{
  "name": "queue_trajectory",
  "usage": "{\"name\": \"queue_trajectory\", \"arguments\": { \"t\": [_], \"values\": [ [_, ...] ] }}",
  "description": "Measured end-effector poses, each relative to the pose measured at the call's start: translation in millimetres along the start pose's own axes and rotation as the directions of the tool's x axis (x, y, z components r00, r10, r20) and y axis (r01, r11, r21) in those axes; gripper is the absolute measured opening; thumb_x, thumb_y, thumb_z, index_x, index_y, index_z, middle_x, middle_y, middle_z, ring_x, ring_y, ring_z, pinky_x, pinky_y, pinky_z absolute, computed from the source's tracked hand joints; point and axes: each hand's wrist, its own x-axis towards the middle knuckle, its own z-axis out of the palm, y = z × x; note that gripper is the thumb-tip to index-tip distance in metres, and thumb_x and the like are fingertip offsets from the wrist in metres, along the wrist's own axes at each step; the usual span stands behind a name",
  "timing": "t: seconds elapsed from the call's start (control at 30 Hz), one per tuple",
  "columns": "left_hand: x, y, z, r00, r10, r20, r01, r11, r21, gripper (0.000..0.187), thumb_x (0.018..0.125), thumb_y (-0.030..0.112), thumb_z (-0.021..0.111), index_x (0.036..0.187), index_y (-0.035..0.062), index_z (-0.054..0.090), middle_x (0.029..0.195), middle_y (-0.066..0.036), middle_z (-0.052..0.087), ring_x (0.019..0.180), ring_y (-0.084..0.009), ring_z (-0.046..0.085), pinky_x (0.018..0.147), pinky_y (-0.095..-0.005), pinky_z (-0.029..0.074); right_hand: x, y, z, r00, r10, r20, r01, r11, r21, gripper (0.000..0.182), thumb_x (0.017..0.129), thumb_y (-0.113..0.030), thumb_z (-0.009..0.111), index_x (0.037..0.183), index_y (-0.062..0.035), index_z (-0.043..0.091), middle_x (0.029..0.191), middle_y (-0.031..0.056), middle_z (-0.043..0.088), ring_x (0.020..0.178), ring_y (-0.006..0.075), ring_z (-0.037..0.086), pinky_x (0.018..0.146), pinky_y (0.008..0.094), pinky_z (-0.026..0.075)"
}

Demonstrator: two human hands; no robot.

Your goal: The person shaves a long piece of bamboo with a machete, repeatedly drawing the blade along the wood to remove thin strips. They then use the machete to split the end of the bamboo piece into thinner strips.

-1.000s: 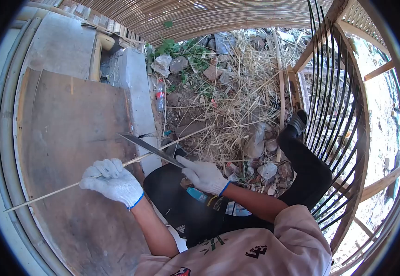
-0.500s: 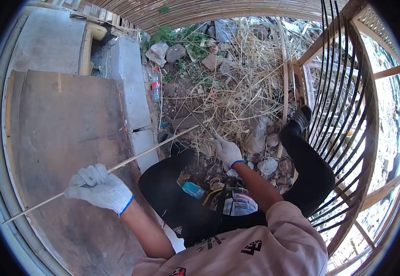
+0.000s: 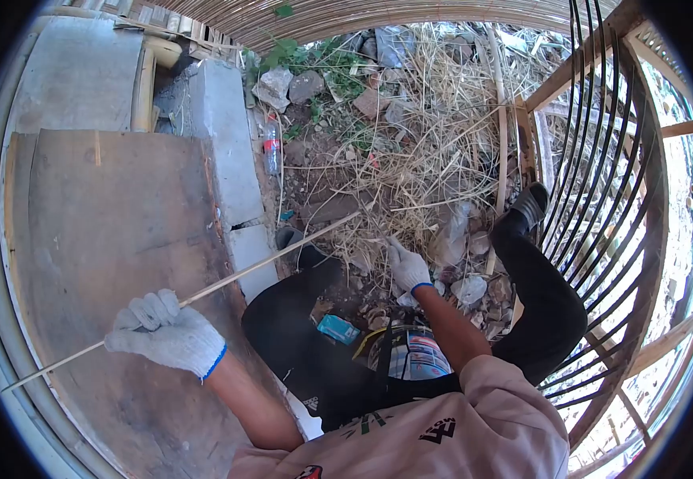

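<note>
My left hand [image 3: 163,331], in a white knitted glove with a blue cuff, is closed around a long, thin bamboo strip [image 3: 270,258]. The strip slants from the lower left, over a brown board, up to its far tip above the straw. My right hand [image 3: 408,266], gloved the same way, is closed near that far end, to the right of it and apart from it. From its fingers a thin knife [image 3: 380,230] points up and left, its blade blurred and hard to see against the shavings.
A worn brown board [image 3: 123,207] lies at my left beside a grey concrete ledge [image 3: 231,144]. Straw-like shavings [image 3: 442,152] and stones cover the ground ahead. A plastic bottle [image 3: 271,148] lies by the ledge. A wooden frame with dark bars [image 3: 602,176] stands at right. A blue packet [image 3: 337,328] lies between my legs.
My right hand has moved slightly right and down, away from the strip's far end. The left hand still grips the strip, which has barely shifted. The view has turned a little.
</note>
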Motion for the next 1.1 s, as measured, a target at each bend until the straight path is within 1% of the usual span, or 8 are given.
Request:
{"name": "queue_trajectory", "arguments": {
  "t": [0.07, 0.47, 0.53, 0.6, 0.73, 0.93, 1.0, 1.1],
  "values": [
    [-0.9, -0.3, -2.4, 0.999, 0.015, 0.034, -0.015, 1.0, -0.012, 0.059, 0.109, 0.064, 0.042, 0.073, 0.0193, 0.027, 0.064, 0.004, 0.02, 0.056, -0.0132, 0.014, 0.052, -0.0332, 0.016, 15.0, 20.7, 19.6, 0.987, -0.048, -0.152, 0.051, 0.999, 0.016, 0.048, 0.11, -0.045, 0.044, 0.152, -0.0246, 0.055, 0.099, 0.0292, 0.072, 0.094, 0.0483, 0.07, 0.084, 0.0563, 0.054],
    [-0.6, 0.3, -9.5, 1.0, -0.015, 0.0, 0.015, 1.0, -0.002, 0.06, 0.108, 0.065, 0.043, 0.073, 0.0188, 0.029, 0.064, 0.003, 0.022, 0.057, -0.0129, 0.016, 0.053, -0.0335, 0.016, -6.5, 9.4, -2.8, 0.995, 0.013, -0.095, -0.022, 0.995, -0.101, 0.047, 0.11, -0.045, 0.04, 0.153, -0.0294, 0.051, 0.095, 0.0308, 0.072, 0.091, 0.0491, 0.071, 0.082, 0.0599, 0.055],
    [-2.2, 0.6, -4.0, 1.0, -0.018, 0.017, 0.018, 1.0, 0.016, 0.06, 0.108, 0.065, 0.043, 0.073, 0.0189, 0.03, 0.063, 0.003, 0.023, 0.056, -0.0129, 0.017, 0.053, -0.033, 0.017, -19.0, 12.4, -8.2, 0.985, -0.167, -0.037, 0.161, 0.978, -0.131, 0.048, 0.11, -0.046, 0.04, 0.154, -0.0287, 0.05, 0.096, 0.0295, 0.073, 0.092, 0.0486, 0.072, 0.083, 0.0596, 0.056],
    [-8.6, 7.3, -5.9, 0.999, -0.015, 0.032, 0.013, 0.999, 0.052, 0.059, 0.108, 0.065, 0.042, 0.073, 0.0189, 0.03, 0.063, 0.003, 0.023, 0.056, -0.0128, 0.017, 0.053, -0.0326, 0.017, 5.9, 45.6, 8.3, 0.985, 0.123, -0.119, -0.133, 0.988, -0.075, 0.05, 0.11, -0.047, 0.04, 0.149, -0.0229, 0.057, 0.113, 0.0269, 0.073, 0.105, 0.0482, 0.069, 0.094, 0.0562, 0.055],
    [-11.5, 3.8, -3.4, 1.0, 0.009, 0.022, -0.01, 1.0, 0.026, 0.056, 0.111, 0.062, 0.04, 0.073, 0.0198, 0.034, 0.063, 0.002, 0.029, 0.053, -0.0119, 0.023, 0.052, -0.0294, 0.023, 18.6, 54.0, 1.2, 0.992, 0.055, -0.116, -0.062, 0.996, -0.057, 0.052, 0.11, -0.048, 0.039, 0.148, -0.0197, 0.059, 0.119, 0.0252, 0.072, 0.111, 0.0478, 0.068, 0.097, 0.0534, 0.055],
    [-15.1, 10.3, 9.1, 0.954, 0.159, -0.253, -0.114, 0.976, 0.184, 0.052, 0.113, 0.053, 0.043, 0.076, 0.0164, 0.04, 0.067, 0.001, 0.038, 0.061, -0.0126, 0.032, 0.059, -0.0314, 0.03, -19.4, -11.9, -39.1, 0.998, -0.044, -0.044, 0.045, 0.999, 0.028, 0.055, 0.109, -0.048, 0.039, 0.15, -0.016, 0.056, 0.119, 0.0266, 0.071, 0.109, 0.0467, 0.068, 0.094, 0.0525, 0.054],
    [2.1, 11.5, -42.8, 0.945, -0.094, 0.313, 0.103, 0.995, -0.012, 0.046, 0.114, 0.048, 0.044, 0.083, 0.0138, 0.045, 0.074, 0.0, 0.043, 0.066, -0.0127, 0.036, 0.063, -0.0314, 0.032, -40.6, -53.8, -46.4, 0.989, -0.145, -0.034, 0.146, 0.989, 0.028, 0.055, 0.11, -0.046, 0.04, 0.154, -0.0163, 0.052, 0.11, 0.0267, 0.072, 0.101, 0.0461, 0.07, 0.088, 0.0544, 0.054],
    [-8.0, 16.6, -23.3, 0.957, -0.072, 0.281, 0.065, 0.997, 0.036, 0.041, 0.114, 0.045, 0.046, 0.088, 0.0127, 0.046, 0.078, 0.0, 0.046, 0.069, -0.0133, 0.038, 0.063, -0.0315, 0.032, -60.2, -101.3, -36.4, 0.943, -0.319, -0.097, 0.328, 0.939, 0.104, 0.053, 0.109, -0.043, 0.044, 0.155, -0.017, 0.05, 0.1, 0.0265, 0.073, 0.094, 0.0463, 0.07, 0.082, 0.0545, 0.054]
  ]
}}
